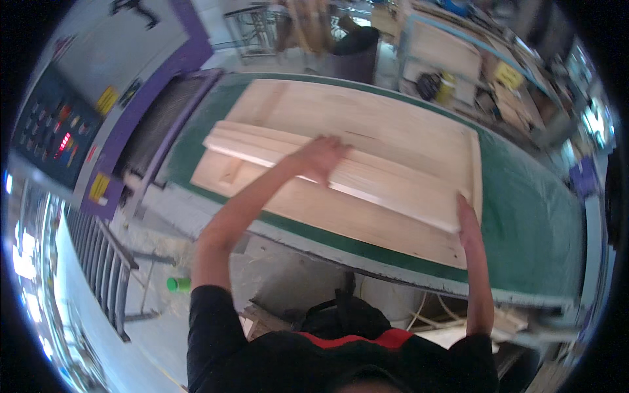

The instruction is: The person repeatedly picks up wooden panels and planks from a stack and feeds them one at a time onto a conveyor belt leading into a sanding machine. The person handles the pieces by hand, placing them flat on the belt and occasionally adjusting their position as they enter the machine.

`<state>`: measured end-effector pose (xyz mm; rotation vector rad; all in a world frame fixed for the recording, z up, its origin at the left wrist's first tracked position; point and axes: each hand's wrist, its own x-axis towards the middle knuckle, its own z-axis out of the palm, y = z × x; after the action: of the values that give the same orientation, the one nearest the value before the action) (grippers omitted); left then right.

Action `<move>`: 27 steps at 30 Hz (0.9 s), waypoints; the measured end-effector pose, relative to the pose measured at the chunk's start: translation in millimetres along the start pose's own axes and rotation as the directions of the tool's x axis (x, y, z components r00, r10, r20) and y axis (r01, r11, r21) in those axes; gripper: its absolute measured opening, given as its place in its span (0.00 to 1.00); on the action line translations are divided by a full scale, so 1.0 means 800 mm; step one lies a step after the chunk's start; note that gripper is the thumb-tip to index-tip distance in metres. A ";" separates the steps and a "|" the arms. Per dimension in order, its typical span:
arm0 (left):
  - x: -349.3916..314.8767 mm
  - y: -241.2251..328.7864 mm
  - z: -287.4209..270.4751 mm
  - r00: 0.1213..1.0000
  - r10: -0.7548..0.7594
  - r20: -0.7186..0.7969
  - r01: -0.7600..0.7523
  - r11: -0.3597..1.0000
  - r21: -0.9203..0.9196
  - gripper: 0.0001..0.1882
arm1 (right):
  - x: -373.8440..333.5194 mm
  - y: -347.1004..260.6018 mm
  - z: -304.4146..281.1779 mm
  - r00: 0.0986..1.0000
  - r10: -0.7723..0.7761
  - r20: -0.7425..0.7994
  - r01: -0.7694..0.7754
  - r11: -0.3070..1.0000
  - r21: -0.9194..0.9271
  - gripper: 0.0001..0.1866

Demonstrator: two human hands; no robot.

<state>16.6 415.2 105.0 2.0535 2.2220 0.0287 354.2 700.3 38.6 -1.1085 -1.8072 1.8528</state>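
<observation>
A stack of long pale wooden boards (400, 187) lies lengthwise across a wide, flat wooden panel (367, 118). My left hand (321, 157) reaches over the middle of the stack, blurred, its thumb apart from the fingers. At the stack's right end is my right hand (466, 219), fingers stretched along the board ends and partly turned out of sight. A narrow raised strip (474, 170) runs along the panel's right edge. Under the panel is a green conveyor belt (524, 216).
On the left stands a purple and grey machine (157, 118) with a control panel (56, 134) and a slot facing the belt. Behind the belt are a dark bin (355, 56) and a blue-framed rack (452, 39) of boards. A green bottle (178, 284) is at lower left.
</observation>
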 end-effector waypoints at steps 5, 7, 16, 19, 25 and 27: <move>-0.012 -0.037 0.014 0.987 -0.157 0.023 0.157 0.987 0.017 0.55 | -0.028 -0.105 0.087 0.638 -0.756 0.148 0.575 0.339 -0.745 0.48; 0.016 -0.025 0.004 0.971 -0.216 0.099 0.217 0.976 0.004 0.56 | -0.026 -0.113 0.106 0.658 -0.643 0.391 0.621 0.170 -0.766 0.50; 0.151 -0.076 -0.001 0.970 -0.228 0.087 0.221 0.972 0.083 0.57 | 0.149 -0.090 0.088 0.627 -0.506 0.593 0.701 0.035 -0.712 0.48; 0.210 -0.067 -0.011 0.973 -0.223 0.067 0.222 0.975 0.012 0.58 | 0.204 -0.102 0.051 0.609 -0.503 0.613 0.705 -0.009 -0.709 0.47; 0.223 -0.093 0.019 0.983 -0.170 -0.073 0.172 0.985 0.026 0.58 | 0.230 -0.105 0.034 0.576 -0.506 0.642 0.752 0.019 -0.659 0.47; 0.229 -0.101 0.028 0.987 -0.113 -0.114 0.119 0.992 0.040 0.57 | 0.236 -0.097 0.033 0.591 -0.516 0.619 0.745 0.054 -0.665 0.47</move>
<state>-75.1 589.3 62.5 1.9880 2.4277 0.0835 191.8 825.7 53.1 -0.0488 -2.8699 0.2959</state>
